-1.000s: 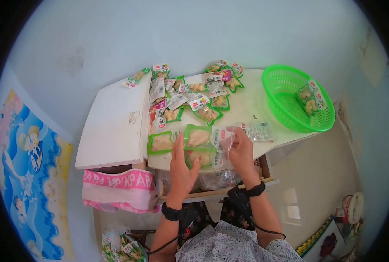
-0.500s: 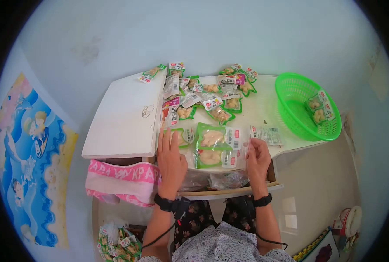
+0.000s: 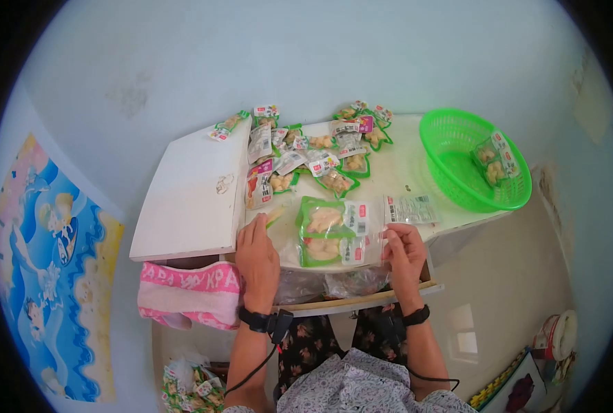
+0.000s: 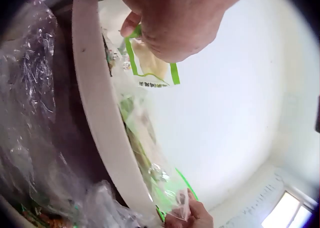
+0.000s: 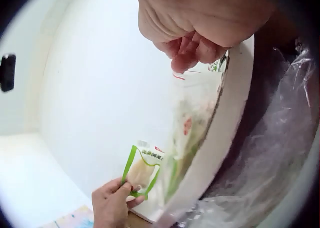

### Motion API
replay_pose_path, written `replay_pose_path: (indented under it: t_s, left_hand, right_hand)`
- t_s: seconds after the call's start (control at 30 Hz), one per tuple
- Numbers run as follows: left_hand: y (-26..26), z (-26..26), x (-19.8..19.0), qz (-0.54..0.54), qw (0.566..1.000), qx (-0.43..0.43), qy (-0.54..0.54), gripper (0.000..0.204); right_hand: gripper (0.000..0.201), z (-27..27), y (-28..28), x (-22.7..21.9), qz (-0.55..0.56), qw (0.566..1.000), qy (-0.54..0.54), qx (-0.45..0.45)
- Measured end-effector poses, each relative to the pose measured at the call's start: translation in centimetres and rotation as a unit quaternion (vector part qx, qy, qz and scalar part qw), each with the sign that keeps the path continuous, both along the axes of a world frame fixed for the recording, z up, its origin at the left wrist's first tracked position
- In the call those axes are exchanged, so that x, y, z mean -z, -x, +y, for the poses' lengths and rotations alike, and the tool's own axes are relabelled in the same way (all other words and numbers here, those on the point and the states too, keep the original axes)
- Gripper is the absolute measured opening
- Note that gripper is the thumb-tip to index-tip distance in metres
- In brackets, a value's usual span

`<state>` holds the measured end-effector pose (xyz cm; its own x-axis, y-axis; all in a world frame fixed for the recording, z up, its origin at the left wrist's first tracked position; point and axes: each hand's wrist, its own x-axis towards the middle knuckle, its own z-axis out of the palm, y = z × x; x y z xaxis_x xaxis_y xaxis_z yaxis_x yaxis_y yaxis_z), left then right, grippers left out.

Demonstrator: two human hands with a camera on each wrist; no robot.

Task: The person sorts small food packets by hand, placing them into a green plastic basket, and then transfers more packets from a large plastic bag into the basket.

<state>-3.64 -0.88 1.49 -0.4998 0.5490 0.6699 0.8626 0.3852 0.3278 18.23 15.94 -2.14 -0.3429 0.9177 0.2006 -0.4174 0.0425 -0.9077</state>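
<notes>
My right hand (image 3: 406, 256) pinches the open edge of a clear zip bag (image 3: 374, 242) near the table's front edge. Inside the bag two green-edged snack packets (image 3: 325, 221) lie one above the other. To the left, my left hand (image 3: 258, 260) holds another green-edged packet (image 3: 274, 217), seen tilted and nearly edge-on in the head view. The right wrist view shows this packet (image 5: 142, 172) pinched by its lower end between thumb and fingers, its pale contents behind a clear window.
Several snack packets (image 3: 337, 180) are heaped at the back of the white table (image 3: 389, 179). A green basket (image 3: 451, 165) with packets stands at right, a silver-backed packet (image 3: 411, 208) before it. The open drawer (image 3: 348, 297) below holds clear plastic; a pink-and-white cloth (image 3: 189, 296) hangs at left.
My left hand has moved left from the bag to the packet beside it, taken hold of it and raised it on edge. The right hand has kept its pinch on the bag's edge.
</notes>
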Motion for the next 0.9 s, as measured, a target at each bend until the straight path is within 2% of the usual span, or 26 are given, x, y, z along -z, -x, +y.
replay_pose_path:
  t_s: [0.1, 0.2, 0.3, 0.43, 0.53, 0.57, 0.67, 0.77, 0.9]
  left_hand:
    - [-2.6, -0.8, -2.4, 0.035, 0.995, 0.050, -0.081, 0.038]
    - [-5.5, -1.5, -4.3, 0.073, 0.983, 0.129, -0.109, 0.032]
    - [-8.6, -1.7, -4.9, 0.108, 0.963, 0.229, -0.090, 0.032]
    - [-11.1, -0.8, -3.9, 0.076, 0.936, 0.336, -0.078, 0.034]
    - [-11.9, -0.3, -2.9, 0.078, 0.923, 0.371, -0.058, 0.037]
    - [-12.0, -0.3, -2.8, 0.078, 0.922, 0.377, -0.048, 0.039]
    - [-12.6, 0.0, -2.5, 0.083, 0.917, 0.388, -0.034, 0.042]
    - [-13.0, 0.8, -2.0, 0.067, 0.916, 0.394, -0.040, 0.042]
    - [-12.8, 2.2, -1.6, 0.015, 0.928, 0.372, -0.022, 0.033]
  right_hand:
    - [0.015, 0.1, -1.2, -0.5, 0.034, 0.999, 0.032, 0.024]
    - [0.028, -1.1, -2.8, -3.3, 0.001, 0.999, 0.038, -0.019]
    - [0.039, -3.2, -3.9, -6.6, -0.027, 0.994, 0.036, -0.104]
    - [0.045, -2.9, -6.7, -6.6, -0.089, 0.961, 0.079, -0.250]
    - [0.046, -2.4, -8.0, -6.5, -0.092, 0.979, 0.042, -0.176]
    - [0.050, -2.1, -9.3, -6.8, -0.052, 0.965, 0.117, -0.227]
    - [0.055, -2.8, -9.6, -7.2, -0.044, 0.980, 0.055, -0.185]
    - [0.062, -3.3, -9.7, -6.7, -0.090, 0.980, 0.051, -0.173]
    - [0.057, -2.6, -10.1, -5.2, -0.022, 0.987, 0.108, -0.117]
